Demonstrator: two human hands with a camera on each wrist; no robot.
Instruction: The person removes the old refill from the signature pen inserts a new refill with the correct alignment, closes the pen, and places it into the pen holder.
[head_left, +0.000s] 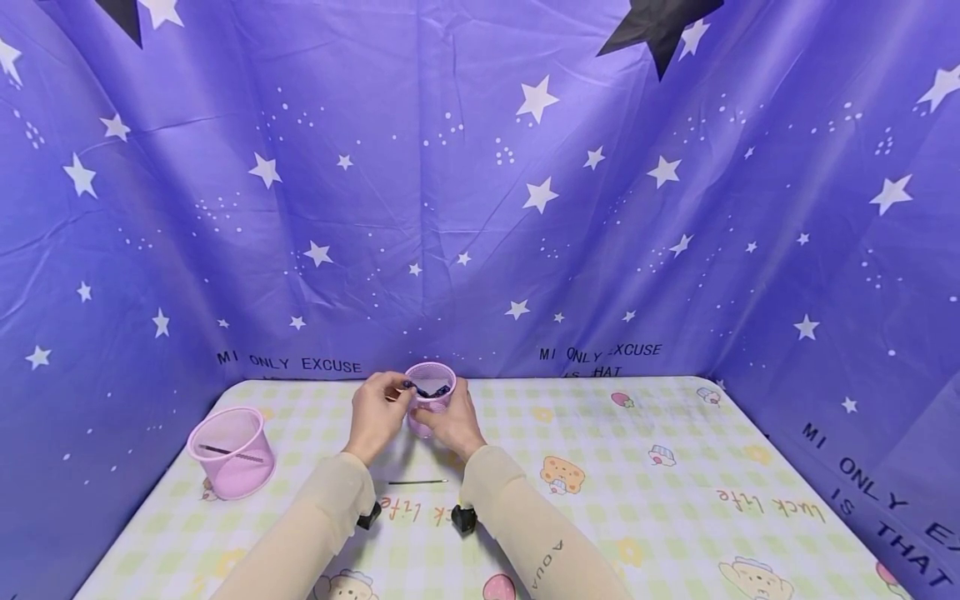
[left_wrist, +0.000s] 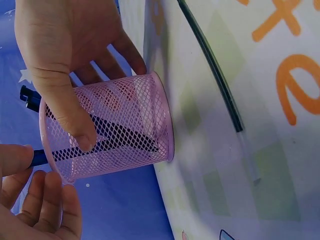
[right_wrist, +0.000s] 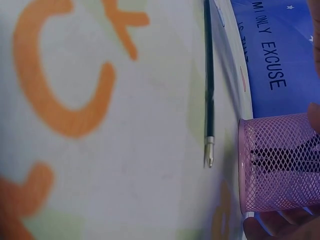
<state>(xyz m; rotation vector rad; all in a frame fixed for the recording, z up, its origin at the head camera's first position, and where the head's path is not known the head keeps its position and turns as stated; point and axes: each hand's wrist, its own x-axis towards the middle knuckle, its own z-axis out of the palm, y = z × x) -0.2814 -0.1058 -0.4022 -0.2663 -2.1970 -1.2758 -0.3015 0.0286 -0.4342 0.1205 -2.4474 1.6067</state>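
My right hand (head_left: 456, 423) grips a pink mesh pen cup (left_wrist: 132, 102), its thumb across the near side and fingers behind. The cup stands upright near the table's back edge. My left hand (head_left: 375, 414) pinches the blue end of a dark pen (left_wrist: 39, 158) at the cup's rim; its lower part is inside. Another dark pen with a clip (left_wrist: 31, 97) leans in the same cup. A pen refill (head_left: 417, 482) with a metal tip (right_wrist: 210, 155) lies on the table in front of the cup, between the forearms.
At the table's left stands a wider pink mesh cup (head_left: 243, 479) with a thin dark stick (head_left: 217, 450) inside. A checked, printed cloth (head_left: 622, 508) covers the table. A purple star-patterned curtain (head_left: 480, 225) hangs close behind and at both sides.
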